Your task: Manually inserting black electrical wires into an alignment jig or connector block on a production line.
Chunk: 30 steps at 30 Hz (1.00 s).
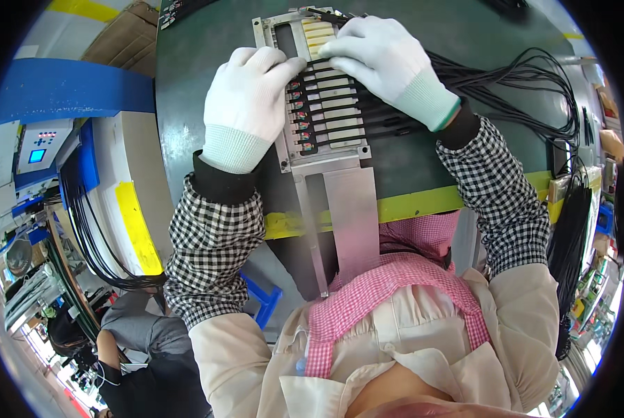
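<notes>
Right across the dark green surface (409, 171), a silvery metal fixture (326, 166) is lying lengthwise in front of the person, its near end pointing toward the edge. Black cables (468, 74) are spanning its slots in a neat row, with small red-and-green ends (301, 116) lining up along the left side and long tails trailing off to the right. Pale yellowish strips (317, 31) are showing at the far end. Both forearms, in black-and-white checked sleeves, are stretching forward and angling inward. The white-gloved left hand (250, 97) is arching over the fixture's left edge, fingers curling, thumb touching the row. The gloved right hand (388, 61) is leaning in opposite, thumb and forefinger slightly parting; whether either is pinching a cable, one cannot tell.
</notes>
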Available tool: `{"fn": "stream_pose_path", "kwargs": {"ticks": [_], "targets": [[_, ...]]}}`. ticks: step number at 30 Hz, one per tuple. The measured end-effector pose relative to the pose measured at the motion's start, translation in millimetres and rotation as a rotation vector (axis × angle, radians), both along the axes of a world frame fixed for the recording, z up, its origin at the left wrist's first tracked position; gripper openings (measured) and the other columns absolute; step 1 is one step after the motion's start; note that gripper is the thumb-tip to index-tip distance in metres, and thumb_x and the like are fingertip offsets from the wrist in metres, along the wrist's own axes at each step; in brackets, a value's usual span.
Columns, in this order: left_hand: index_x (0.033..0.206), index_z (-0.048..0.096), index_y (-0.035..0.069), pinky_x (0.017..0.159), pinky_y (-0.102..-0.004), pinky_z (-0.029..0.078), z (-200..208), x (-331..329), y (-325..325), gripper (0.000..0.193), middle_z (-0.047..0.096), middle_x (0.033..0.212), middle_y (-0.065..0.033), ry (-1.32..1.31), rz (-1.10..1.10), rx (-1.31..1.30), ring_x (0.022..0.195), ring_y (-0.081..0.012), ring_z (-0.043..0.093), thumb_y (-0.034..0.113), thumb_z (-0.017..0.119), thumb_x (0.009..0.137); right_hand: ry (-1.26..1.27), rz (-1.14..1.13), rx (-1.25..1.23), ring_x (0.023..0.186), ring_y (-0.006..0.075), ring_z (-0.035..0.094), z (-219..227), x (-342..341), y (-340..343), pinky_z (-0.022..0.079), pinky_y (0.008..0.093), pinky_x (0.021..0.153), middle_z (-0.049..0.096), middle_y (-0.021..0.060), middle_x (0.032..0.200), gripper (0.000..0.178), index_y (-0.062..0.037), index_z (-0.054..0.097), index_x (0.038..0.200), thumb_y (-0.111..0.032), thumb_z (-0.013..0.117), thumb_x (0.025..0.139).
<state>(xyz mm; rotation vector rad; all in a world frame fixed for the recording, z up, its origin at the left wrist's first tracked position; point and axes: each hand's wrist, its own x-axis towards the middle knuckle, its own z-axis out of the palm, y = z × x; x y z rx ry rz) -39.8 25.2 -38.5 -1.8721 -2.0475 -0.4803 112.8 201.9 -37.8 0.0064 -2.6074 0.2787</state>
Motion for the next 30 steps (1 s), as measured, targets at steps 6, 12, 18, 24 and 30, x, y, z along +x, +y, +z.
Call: {"fn": "stream_pose_path", "kwargs": {"ticks": [6, 12, 18, 24, 30], "targets": [[0.110, 0.068, 0.018, 0.085, -0.0344, 0.048, 5, 3, 0, 0.033, 0.060, 0.106, 0.0018, 0.038, 0.056, -0.091, 0.098, -0.0224, 0.054, 0.009, 0.060, 0.080, 0.043, -0.077, 0.176, 0.093, 0.0208, 0.058, 0, 13, -5, 0.046, 0.0317, 0.085, 0.063, 0.0009, 0.106, 0.023, -0.0158, 0.070, 0.109, -0.020, 0.063, 0.088], [0.110, 0.068, 0.019, 0.083, -0.0354, 0.048, -4, 5, 0, 0.034, 0.061, 0.106, 0.0007, -0.004, 0.073, -0.061, 0.098, -0.0229, 0.055, 0.007, 0.060, 0.079, -0.147, -0.209, 0.024, 0.091, 0.0239, 0.061, -9, 9, 28, 0.047, 0.0323, 0.083, 0.066, 0.0030, 0.104, 0.021, -0.0135, 0.070, 0.107, -0.021, 0.064, 0.088], [0.109, 0.068, 0.018, 0.082, -0.0349, 0.047, -4, 5, 2, 0.034, 0.061, 0.103, -0.0003, -0.029, 0.066, -0.011, 0.097, -0.0233, 0.056, 0.007, 0.060, 0.078, -0.117, -0.310, -0.263, 0.081, 0.0272, 0.064, -22, 8, 65, 0.050, 0.0335, 0.072, 0.068, 0.0080, 0.097, 0.020, -0.0091, 0.072, 0.096, -0.026, 0.066, 0.087], [0.106, 0.068, 0.015, 0.078, -0.0337, 0.046, -5, 6, 7, 0.025, 0.063, 0.093, -0.0014, -0.088, 0.061, 0.128, 0.088, -0.0234, 0.057, 0.011, 0.064, 0.082, 0.163, -0.226, -0.499, 0.075, 0.0273, 0.061, -9, -4, 41, 0.048, 0.0343, 0.068, 0.063, 0.0071, 0.083, 0.016, -0.0100, 0.072, 0.093, -0.023, 0.065, 0.086], [0.095, 0.070, 0.011, 0.068, -0.0295, 0.044, 10, 7, 7, 0.011, 0.062, 0.081, -0.0013, -0.400, -0.023, 0.251, 0.072, -0.0195, 0.054, 0.018, 0.066, 0.087, 0.174, 0.032, -0.013, 0.082, 0.0224, 0.063, 2, -9, -9, 0.049, 0.0318, 0.079, 0.069, 0.0030, 0.096, 0.021, -0.0107, 0.069, 0.105, -0.019, 0.069, 0.085]]}}
